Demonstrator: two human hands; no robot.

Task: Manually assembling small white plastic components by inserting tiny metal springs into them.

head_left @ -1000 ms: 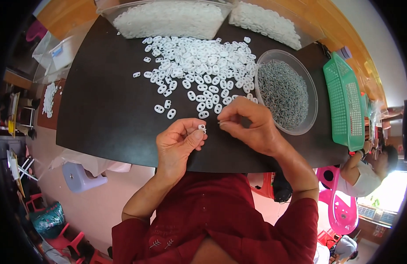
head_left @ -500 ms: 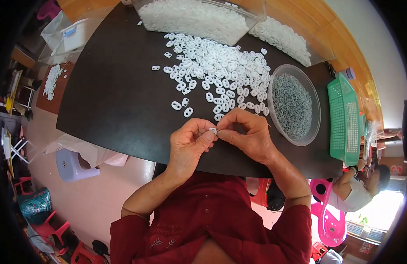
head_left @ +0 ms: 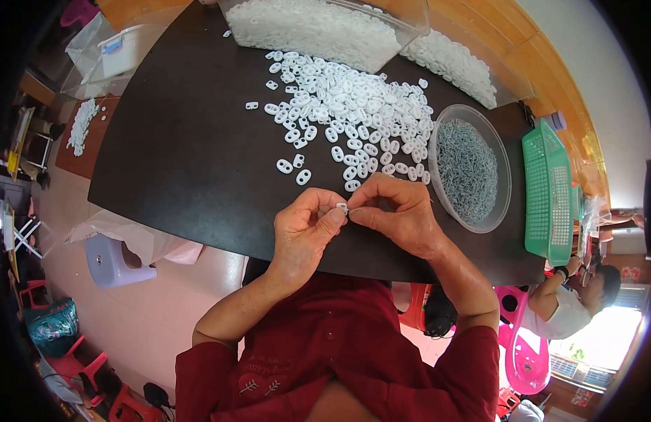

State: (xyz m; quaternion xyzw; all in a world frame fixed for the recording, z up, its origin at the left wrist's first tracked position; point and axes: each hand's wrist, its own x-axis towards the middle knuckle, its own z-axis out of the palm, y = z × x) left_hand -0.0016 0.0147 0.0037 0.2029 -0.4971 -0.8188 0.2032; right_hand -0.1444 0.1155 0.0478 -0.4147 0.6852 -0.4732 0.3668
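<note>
My left hand (head_left: 301, 228) pinches a small white two-holed plastic piece (head_left: 342, 206) between thumb and fingertips, low over the dark table near its front edge. My right hand (head_left: 401, 216) meets it there, thumb and forefinger pressed together at the piece's right side. Whatever is in that right pinch is too small and covered to make out. Just beyond both hands spreads a heap of similar white oval pieces (head_left: 354, 98), each with two holes. To the right of my right hand stands a round clear tub (head_left: 509, 176) holding many small grey metal screws (head_left: 468, 169).
Two clear bins (head_left: 410, 21) of white pieces line the table's far side. A green plastic basket (head_left: 547, 190) stands at the right edge, with another person (head_left: 568, 302) beyond it. On the floor to the left is a purple stool (head_left: 107, 264).
Both hands keep their pinch at nearly the same spot, with only slight finger movement. The whole view has shifted a little; the heap and tub look unchanged.
</note>
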